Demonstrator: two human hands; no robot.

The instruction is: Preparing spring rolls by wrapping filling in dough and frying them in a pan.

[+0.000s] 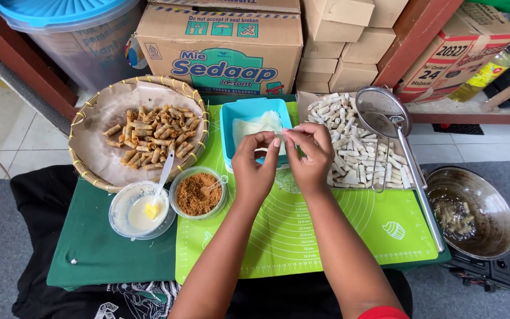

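Note:
My left hand and my right hand meet above the front edge of a blue plastic box that holds a stack of thin pale wrapper sheets. Thumbs and forefingers of both hands pinch a small thin sheet between them, held just over the box. Below the hands lies a green silicone mat on a low table.
A woven tray of fried rolls sits at the left, with a bowl of pale paste and a bowl of brown crumbs in front. Uncooked white rolls and a wire skimmer lie right. A wok stands far right; cardboard boxes behind.

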